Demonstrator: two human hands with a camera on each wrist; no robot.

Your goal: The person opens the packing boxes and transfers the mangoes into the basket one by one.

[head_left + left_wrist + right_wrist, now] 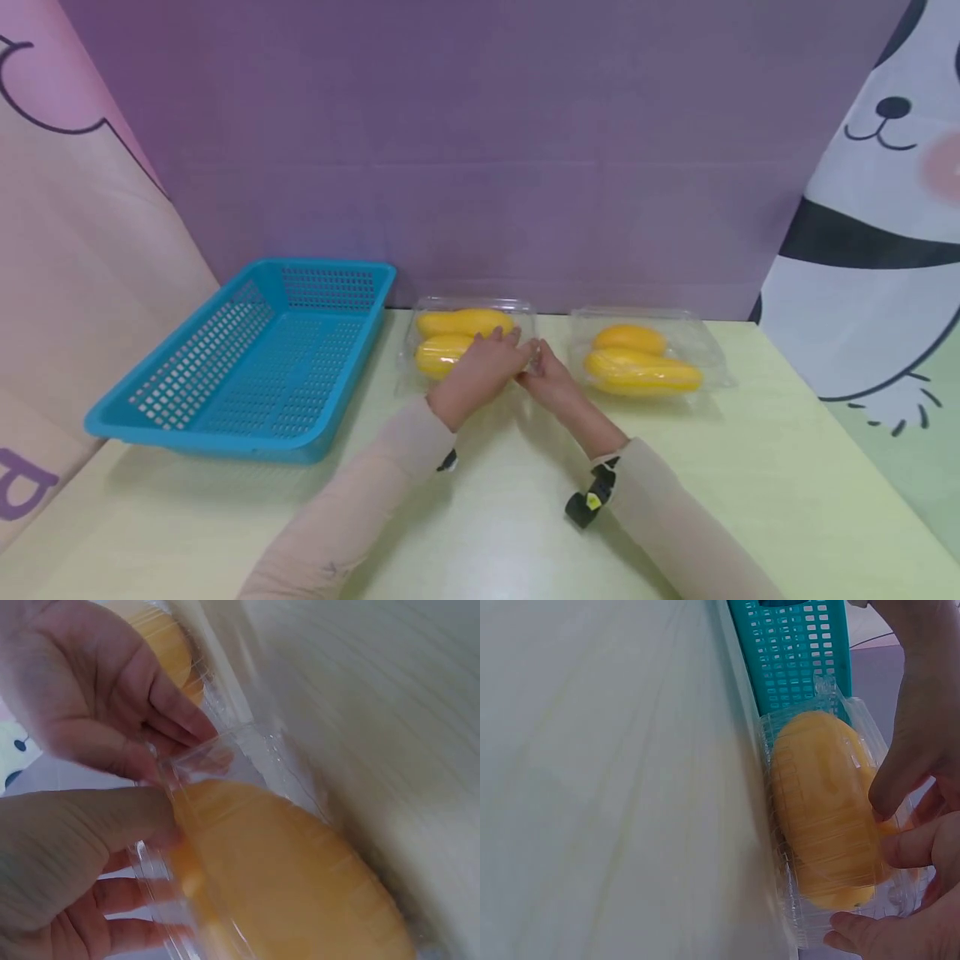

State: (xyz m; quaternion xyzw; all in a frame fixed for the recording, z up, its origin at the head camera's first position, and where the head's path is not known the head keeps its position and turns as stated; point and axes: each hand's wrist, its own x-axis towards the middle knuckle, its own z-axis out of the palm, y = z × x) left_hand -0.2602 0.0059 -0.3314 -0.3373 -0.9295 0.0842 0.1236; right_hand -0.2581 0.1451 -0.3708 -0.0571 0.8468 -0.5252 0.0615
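Note:
A clear plastic clamshell box [411,337] holding two long, rounded yellow fruits [465,321] lies near the back of the table. Over its right part reaches my left hand [483,367], fingers across the lid and thumb [127,814] against the lid's edge. At the same box's right front corner, my right hand [555,383] pinches the plastic rim [199,754] between thumb and fingers. Both hands nearly meet there. In the right wrist view the fruit [821,795] shows through the plastic, with the right fingertips [847,926] at the box's edge.
Left of the box stands a blue perforated basket [330,429]. A second clear box [708,342] with two yellow fruits [641,371] sits to the right, beside my right hand. A purple backdrop [480,167] rises behind the pale table [487,533].

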